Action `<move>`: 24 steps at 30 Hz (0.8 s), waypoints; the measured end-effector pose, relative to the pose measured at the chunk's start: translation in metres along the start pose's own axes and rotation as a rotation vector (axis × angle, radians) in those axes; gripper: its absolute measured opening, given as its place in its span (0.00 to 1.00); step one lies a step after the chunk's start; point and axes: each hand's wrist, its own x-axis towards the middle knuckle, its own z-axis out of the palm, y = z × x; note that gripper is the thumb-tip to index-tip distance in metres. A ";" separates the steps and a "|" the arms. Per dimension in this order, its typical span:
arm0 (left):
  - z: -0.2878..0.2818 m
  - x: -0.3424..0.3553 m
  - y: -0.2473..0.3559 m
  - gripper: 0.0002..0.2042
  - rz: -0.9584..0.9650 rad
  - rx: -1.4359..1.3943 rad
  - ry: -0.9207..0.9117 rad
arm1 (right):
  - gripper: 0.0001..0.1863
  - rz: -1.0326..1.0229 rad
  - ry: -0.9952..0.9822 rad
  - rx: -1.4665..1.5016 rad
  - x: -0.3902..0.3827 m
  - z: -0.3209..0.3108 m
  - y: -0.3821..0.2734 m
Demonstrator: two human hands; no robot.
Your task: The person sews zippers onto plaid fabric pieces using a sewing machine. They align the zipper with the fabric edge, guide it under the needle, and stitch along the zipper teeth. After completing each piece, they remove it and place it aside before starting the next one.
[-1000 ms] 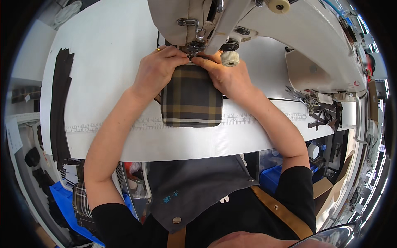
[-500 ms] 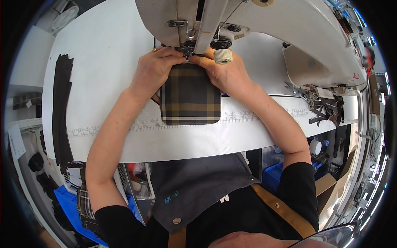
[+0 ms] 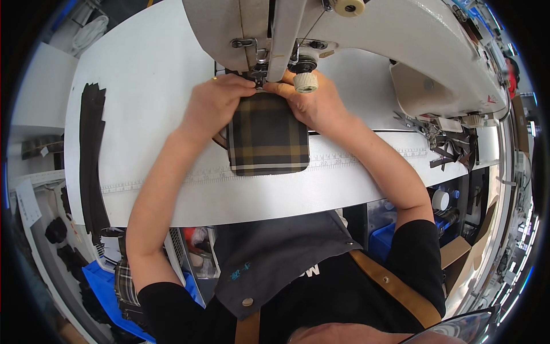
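A dark plaid fabric panel (image 3: 268, 135) with olive and pale stripes and rounded corners lies flat on the white sewing table (image 3: 143, 97). Its far edge sits at the presser foot (image 3: 259, 76) of a sewing machine (image 3: 372, 28). My left hand (image 3: 216, 102) pinches the far left edge beside the foot, thumb and fingertips together. From the other side my right hand (image 3: 314, 102) grips the far right edge, partly hidden behind the machine's white knob (image 3: 305, 82). A brown strip shows under the panel's left side. The needle point cannot be made out.
Dark fabric strips (image 3: 93, 155) lie along the table's left end. Scissors (image 3: 409, 122) and a pile of dark scraps (image 3: 455, 150) sit on the right. A printed ruler scale (image 3: 195, 176) crosses the table. Blue bins (image 3: 109, 292) stand below the front edge.
The whole view has shifted slightly. Both hands keep hold of the panel's far edge, and the panel stays at the presser foot with little visible movement.
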 end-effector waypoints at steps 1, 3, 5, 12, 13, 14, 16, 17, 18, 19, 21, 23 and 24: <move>-0.012 0.002 -0.003 0.09 -0.157 -0.245 -0.110 | 0.06 0.009 -0.016 0.001 -0.001 -0.001 0.001; -0.041 0.014 -0.015 0.08 -0.467 -0.738 -0.324 | 0.08 0.047 0.037 0.056 -0.007 0.001 0.005; -0.043 0.041 -0.029 0.07 -0.637 -0.616 0.104 | 0.09 0.081 0.061 0.072 -0.011 0.000 0.007; 0.060 0.096 -0.146 0.07 -0.656 0.105 0.110 | 0.10 0.082 0.059 0.101 -0.003 -0.001 0.004; 0.080 0.101 -0.146 0.07 -0.652 0.137 0.062 | 0.09 0.095 0.059 0.100 -0.006 -0.004 0.006; 0.088 0.103 -0.148 0.07 -0.652 0.172 0.044 | 0.09 0.109 0.050 0.091 -0.005 -0.006 0.004; 0.086 0.104 -0.160 0.07 -0.672 0.188 0.115 | 0.09 0.133 0.031 0.077 -0.002 -0.008 0.000; 0.076 0.102 -0.170 0.07 -0.691 0.192 0.183 | 0.09 0.138 0.039 0.083 -0.002 -0.003 0.001; 0.062 0.102 -0.182 0.07 -0.701 0.192 0.286 | 0.09 0.152 0.057 0.084 -0.001 -0.005 0.000; 0.037 0.099 -0.195 0.07 -0.703 0.203 0.422 | 0.09 0.162 0.076 0.088 -0.001 -0.007 -0.002; -0.019 0.081 -0.220 0.08 -0.668 0.255 0.696 | 0.09 0.170 0.096 0.099 0.001 -0.007 -0.003; -0.075 0.050 -0.222 0.08 -0.591 0.133 0.927 | 0.08 0.157 0.083 0.108 0.001 -0.005 -0.002; -0.061 0.051 -0.167 0.14 -0.523 -0.344 1.147 | 0.08 0.187 0.068 0.074 -0.007 -0.004 0.006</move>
